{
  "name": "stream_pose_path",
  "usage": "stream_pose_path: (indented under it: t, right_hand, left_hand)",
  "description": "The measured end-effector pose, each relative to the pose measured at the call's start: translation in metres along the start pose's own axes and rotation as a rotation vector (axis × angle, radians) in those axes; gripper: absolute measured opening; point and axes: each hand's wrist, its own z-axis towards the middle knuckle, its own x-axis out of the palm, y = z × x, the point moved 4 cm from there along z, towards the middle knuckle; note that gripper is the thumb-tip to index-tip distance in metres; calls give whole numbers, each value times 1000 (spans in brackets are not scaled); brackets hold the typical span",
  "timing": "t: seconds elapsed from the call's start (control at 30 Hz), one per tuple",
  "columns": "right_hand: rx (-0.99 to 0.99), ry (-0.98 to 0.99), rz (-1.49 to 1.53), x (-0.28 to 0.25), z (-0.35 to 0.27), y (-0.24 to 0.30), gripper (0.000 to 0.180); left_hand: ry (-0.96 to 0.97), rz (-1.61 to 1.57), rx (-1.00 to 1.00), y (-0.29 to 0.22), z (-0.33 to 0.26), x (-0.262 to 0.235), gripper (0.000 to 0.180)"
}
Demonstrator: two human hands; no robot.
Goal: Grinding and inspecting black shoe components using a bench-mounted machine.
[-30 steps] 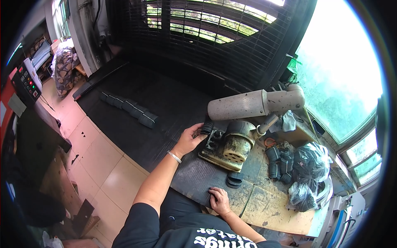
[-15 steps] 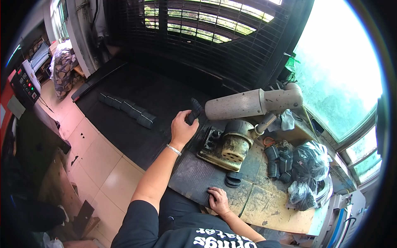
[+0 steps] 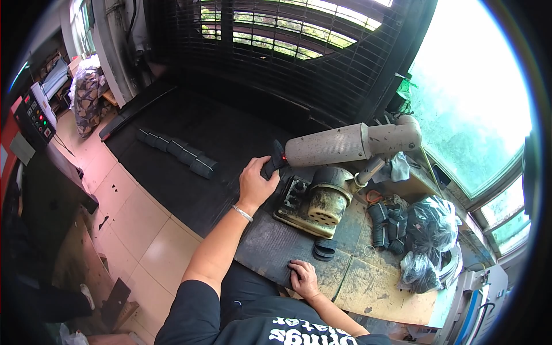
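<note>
My left hand [image 3: 257, 185] is closed round a black curved piece [image 3: 276, 156], maybe rubber, holding it against or very near the open end of a grey metal barrel [image 3: 326, 146]. A small red glow shows between piece and barrel; whether they touch is hard to tell. The barrel joins a sooty, drum-shaped blower [image 3: 329, 201] on a base plate. My right hand [image 3: 304, 279] rests at the near table edge with curled fingers; a small dark spot shows at its fingertips, too small to name. Just beyond it lies a small stack of black rounded pieces [image 3: 325, 250].
A long row of black bundles [image 3: 177, 154] lies on the dark mat at left. More black bundles [image 3: 388, 225] sit at right beside clear plastic bags [image 3: 431, 227]. A wire grille [image 3: 259, 52] stands behind; a control panel [image 3: 39, 118] is far left.
My left hand has moved slightly to the right, bringing the black piece to the barrel's end, where a red glow now shows. My right hand has stayed in place.
</note>
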Motion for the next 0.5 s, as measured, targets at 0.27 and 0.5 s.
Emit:
stream_pose_path:
  t: [0.27, 0.5]
  right_hand:
    - [-7, -8, -8, 1, 0, 0, 26]
    - [-9, -6, -5, 1, 1, -2, 26]
  left_hand:
    - [44, -6, 8, -11, -8, -4, 38]
    - [68, 5, 58, -14, -15, -4, 37]
